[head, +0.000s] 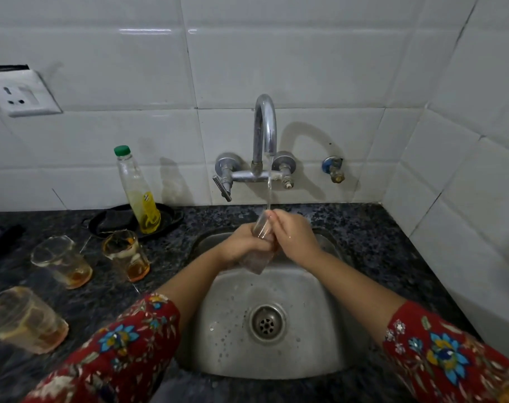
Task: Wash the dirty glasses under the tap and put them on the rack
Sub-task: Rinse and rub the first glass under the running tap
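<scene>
Sleeves sit well back; my left hand grips glass under tap, right hand pinches rim. Recommend rotating, rinsing base.

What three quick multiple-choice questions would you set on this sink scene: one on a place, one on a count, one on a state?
1. Where do the dirty glasses stand?
A) on the counter left of the sink
B) inside the sink
C) on a shelf above the tap

2. How many dirty glasses wait there?
A) one
B) three
C) five

3. What is the tap doing?
A) shut off
B) dripping into a pot
C) running onto a held glass

Answers:
1 A: they stand on the dark counter, outside the basin.
2 B: three glasses with orange dregs can be counted.
3 C: a stream falls from the spout onto the glass gripped by the left hand and right hand.
</scene>
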Available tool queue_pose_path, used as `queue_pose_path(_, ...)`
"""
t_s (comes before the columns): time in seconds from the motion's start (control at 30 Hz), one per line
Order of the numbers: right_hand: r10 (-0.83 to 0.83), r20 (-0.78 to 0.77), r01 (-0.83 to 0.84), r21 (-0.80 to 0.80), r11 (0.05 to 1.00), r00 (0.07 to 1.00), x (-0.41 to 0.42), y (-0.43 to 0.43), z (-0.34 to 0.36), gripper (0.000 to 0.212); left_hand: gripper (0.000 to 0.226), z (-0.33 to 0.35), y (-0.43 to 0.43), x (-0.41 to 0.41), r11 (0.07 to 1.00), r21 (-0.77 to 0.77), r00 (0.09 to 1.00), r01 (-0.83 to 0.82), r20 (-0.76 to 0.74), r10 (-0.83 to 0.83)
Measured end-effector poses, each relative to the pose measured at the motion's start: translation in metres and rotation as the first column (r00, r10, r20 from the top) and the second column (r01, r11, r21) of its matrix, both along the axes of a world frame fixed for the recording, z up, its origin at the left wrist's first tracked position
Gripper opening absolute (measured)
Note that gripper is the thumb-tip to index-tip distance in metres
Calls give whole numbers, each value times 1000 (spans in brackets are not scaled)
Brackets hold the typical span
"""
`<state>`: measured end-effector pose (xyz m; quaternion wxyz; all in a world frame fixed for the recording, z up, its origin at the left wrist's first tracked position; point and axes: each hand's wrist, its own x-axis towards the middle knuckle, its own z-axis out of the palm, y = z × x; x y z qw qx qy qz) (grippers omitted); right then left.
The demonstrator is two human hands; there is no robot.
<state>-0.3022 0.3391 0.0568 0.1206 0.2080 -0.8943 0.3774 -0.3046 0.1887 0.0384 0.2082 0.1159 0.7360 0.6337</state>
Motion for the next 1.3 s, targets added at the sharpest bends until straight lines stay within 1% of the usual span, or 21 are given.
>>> queue_pose_path(0.07,-99,63,86,179,980,993,-9,-9,4,47,33,-6,12,5,949,-229,969,-217,-164,183)
queue_pose_path(0.13,-104,47,93,190,977,993,-12,-12,7,46,46,-8,17,10,852,-309,890,-423,-316,328)
queue_pose_path(0.2,-28,-13,29,81,996,1000,-7,-10,10,40,43,-4,10,7,926,-205,927,-316,-274,256)
queue_pose_path(0.27,62,-35,-64,-60,996,997,0,-5,9,35,28,5,-2,5,998,29,996,-60,-59,62)
queue_pose_path(0.33,104,-28,-107,-150,983,994,4,-3,6,36,22,6,-10,2,983,181,993,14,112,-34)
queue_pose_path(0.4,56,68,-50,-81,995,996,-4,-7,5,39,28,1,-3,1,998,21,997,-65,36,64)
queue_pose_path(0.47,-24,129,10,112,994,991,-13,-14,10,45,44,-7,8,1,938,-263,961,-225,-216,170)
queue_pose_path(0.5,-48,123,30,147,989,991,-15,-16,11,45,52,-10,11,1,893,-323,927,-312,-311,211)
queue_pose_path(0.57,-22,102,14,77,997,995,-16,-14,9,42,57,-8,5,-4,949,-209,945,-234,-280,172)
queue_pose_path(0.63,71,117,-61,-88,994,991,-12,-5,6,40,43,-1,-9,-14,998,-29,994,-48,-103,45)
queue_pose_path(0.7,98,104,-81,-151,985,990,-8,-1,2,34,28,7,-10,-14,1000,15,999,24,-48,-24)
queue_pose_path(0.77,-23,74,25,-31,999,997,-10,-8,4,36,30,12,3,-8,991,-98,987,-91,-138,77)
queue_pose_path(0.8,-111,66,107,66,992,992,-12,-15,8,41,38,13,11,-3,956,-227,962,-188,-240,132)
queue_pose_path(0.87,-242,68,219,246,944,968,-15,-25,17,50,67,11,22,3,825,-452,901,-338,-410,144)
queue_pose_path(0.9,-258,82,223,298,928,963,-15,-28,20,52,81,7,21,4,824,-455,898,-337,-419,136)
queue_pose_path(0.97,-244,166,190,285,939,955,-15,-28,24,53,90,2,15,7,914,-318,927,-251,-349,133)
queue_pose_path(1.03,-206,345,168,137,976,916,-16,-27,24,46,75,-6,8,6,956,-170,952,-239,-237,195)
queue_pose_path(1.1,-125,492,133,20,991,861,-17,-26,23,36,57,-13,6,8,950,7,948,-312,61,311)
queue_pose_path(1.17,-72,563,68,28,997,823,-14,-26,18,34,43,-17,6,10,879,275,849,-390,477,228)
queue_pose_path(1.2,-63,591,49,40,998,804,-12,-26,16,35,43,-16,8,10,806,380,773,-453,618,143)
queue_pose_path(1.3,-45,636,47,13,999,770,-6,-25,13,38,57,-14,15,8,624,437,603,-648,795,69)
